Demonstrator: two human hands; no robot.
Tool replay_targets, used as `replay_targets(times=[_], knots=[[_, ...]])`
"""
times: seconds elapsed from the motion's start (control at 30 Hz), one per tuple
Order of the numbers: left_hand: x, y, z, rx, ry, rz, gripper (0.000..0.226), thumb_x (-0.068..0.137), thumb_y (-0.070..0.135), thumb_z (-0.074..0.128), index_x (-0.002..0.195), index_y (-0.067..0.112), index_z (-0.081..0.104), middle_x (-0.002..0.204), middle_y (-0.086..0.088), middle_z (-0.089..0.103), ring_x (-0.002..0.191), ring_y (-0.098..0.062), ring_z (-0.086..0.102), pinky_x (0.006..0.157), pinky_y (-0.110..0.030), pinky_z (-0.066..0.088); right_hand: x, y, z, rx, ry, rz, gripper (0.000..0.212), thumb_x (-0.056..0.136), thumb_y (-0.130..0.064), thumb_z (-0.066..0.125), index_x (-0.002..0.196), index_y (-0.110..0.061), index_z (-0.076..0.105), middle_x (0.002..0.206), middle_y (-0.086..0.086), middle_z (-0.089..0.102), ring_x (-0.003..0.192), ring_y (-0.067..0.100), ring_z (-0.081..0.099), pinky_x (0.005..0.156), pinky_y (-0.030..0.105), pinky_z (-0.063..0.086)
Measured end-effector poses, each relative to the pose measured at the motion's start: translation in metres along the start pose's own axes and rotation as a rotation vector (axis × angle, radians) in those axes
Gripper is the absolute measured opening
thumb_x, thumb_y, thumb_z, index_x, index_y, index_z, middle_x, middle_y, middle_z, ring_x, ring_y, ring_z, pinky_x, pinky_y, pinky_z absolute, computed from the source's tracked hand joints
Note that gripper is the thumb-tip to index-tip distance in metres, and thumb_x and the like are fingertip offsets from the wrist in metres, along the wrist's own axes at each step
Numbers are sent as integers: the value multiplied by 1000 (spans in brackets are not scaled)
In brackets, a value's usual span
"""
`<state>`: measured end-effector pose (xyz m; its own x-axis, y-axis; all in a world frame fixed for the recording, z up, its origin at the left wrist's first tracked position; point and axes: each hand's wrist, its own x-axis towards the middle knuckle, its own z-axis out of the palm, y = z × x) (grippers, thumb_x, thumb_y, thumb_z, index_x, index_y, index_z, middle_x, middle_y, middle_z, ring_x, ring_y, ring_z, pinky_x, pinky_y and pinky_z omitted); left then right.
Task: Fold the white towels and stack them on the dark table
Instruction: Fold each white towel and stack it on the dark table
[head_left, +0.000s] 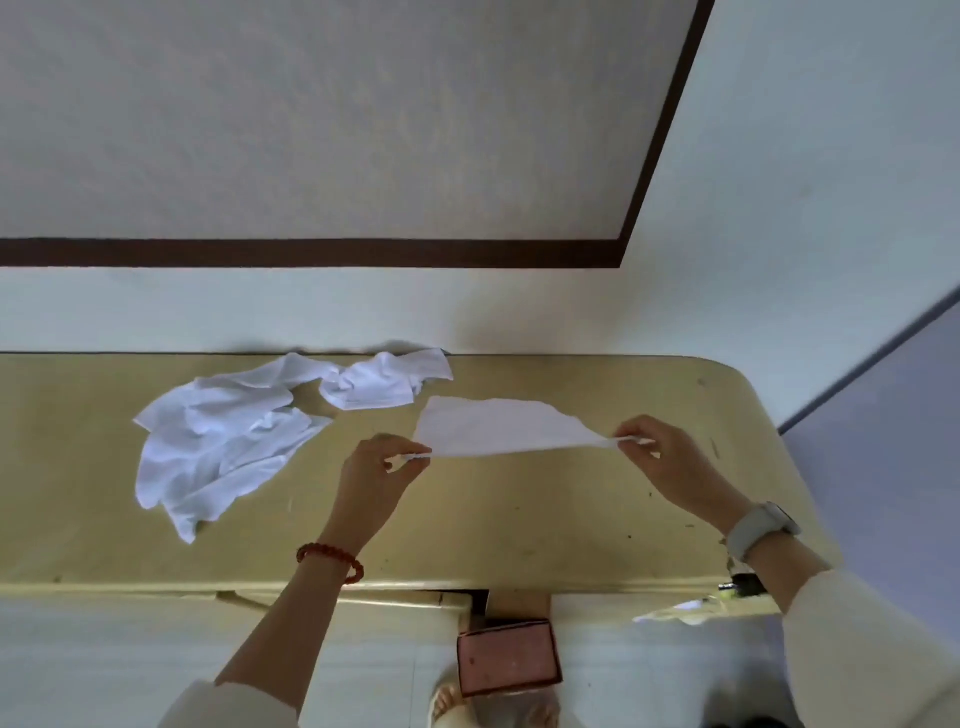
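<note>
Left hand: the left hand (382, 467) pinches one near corner of a white towel (506, 427) between thumb and fingers; a red bead bracelet (332, 558) is on this wrist.
Right hand: the right hand (670, 462) pinches the other near corner of the same towel, thumb against fingers; a pale wristwatch (761, 530) is on this wrist.
Towel in hand: it is stretched between the two hands, and its far part spreads away from them, low over the bench (519, 519); whether the far edge touches the bench I cannot tell.
Other towels: two crumpled towels (228, 436) lie beyond and to the outer side of the left hand, well apart from the right hand; they are not folded.
Step in hand: I judge it is the spreading of the first towel, before the first fold; no folded stack is visible.
Next move: it seems to call for laying the towel flat, then bringing both pinched corners forward to the far corners, with the edges matched.
Doubt: this bench looks yellowish, not dark.
</note>
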<state>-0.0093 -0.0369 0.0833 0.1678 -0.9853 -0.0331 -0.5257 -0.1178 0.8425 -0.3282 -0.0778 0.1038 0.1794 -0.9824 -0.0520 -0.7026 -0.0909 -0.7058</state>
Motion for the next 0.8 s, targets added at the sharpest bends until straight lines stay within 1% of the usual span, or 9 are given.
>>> replay_targets(times=[0.07,0.17,0.23,0.3,0.43,0.53,0.67,0.73,0.8], knots=[[-15,-32,22,67,-121,-53,32,79,10,71,72,40,61,85,23,57,88,-11,55,75,-18,42,-19,30,27,-44,-78,106,18,87,-4,56,85,-21,60,85,-3,64,82,24,61,81,34,48],[-36,-77,48,132,-339,-166,28,80,14,70,76,41,63,86,19,60,94,-15,56,87,-28,43,-46,61,64,-127,-191,230,13,90,-7,53,95,-12,63,86,-4,61,80,21,58,67,24,41],[-45,-96,58,140,-418,-262,12,81,18,69,88,28,70,94,8,65,98,-17,58,88,-27,41,-58,76,82,-162,-248,311,14,92,-9,50,100,-9,62,87,-1,60,82,21,57,64,24,36],[-47,-104,64,119,-432,-315,15,82,20,69,96,16,72,99,0,67,97,-17,59,84,-24,41,-61,83,90,-170,-244,373,14,93,-10,49,100,-8,61,86,2,60,81,22,56,67,27,36],[-32,-96,69,-31,-400,-302,7,84,18,67,83,24,70,80,6,67,76,-11,59,71,-21,43,-48,85,93,-111,-118,387,16,92,-7,49,100,-4,62,80,5,61,73,23,55,68,32,41],[-9,-86,74,-90,-328,-291,12,83,25,69,72,30,65,71,-1,65,65,-11,53,64,-20,41,-23,82,90,-83,-41,351,18,92,-6,47,101,-3,62,86,12,65,75,29,58,65,34,42],[26,-83,92,-152,-177,-333,28,89,19,60,73,-5,60,63,-7,41,62,-15,34,58,-27,29,16,85,89,-5,24,326,18,92,-4,47,101,-4,61,84,8,62,71,23,53,55,21,37],[42,-83,103,-156,-103,-342,34,91,18,56,69,-8,51,60,-6,35,59,-13,30,56,-26,25,36,90,93,37,46,316,16,92,-5,47,101,-6,61,80,2,58,65,16,49,51,16,36],[53,-84,112,-127,-37,-351,36,91,15,54,61,0,41,55,-1,29,51,-7,26,49,-20,20,50,94,98,96,78,325,14,92,-7,48,98,-10,60,76,-4,56,60,9,47,50,13,37]])
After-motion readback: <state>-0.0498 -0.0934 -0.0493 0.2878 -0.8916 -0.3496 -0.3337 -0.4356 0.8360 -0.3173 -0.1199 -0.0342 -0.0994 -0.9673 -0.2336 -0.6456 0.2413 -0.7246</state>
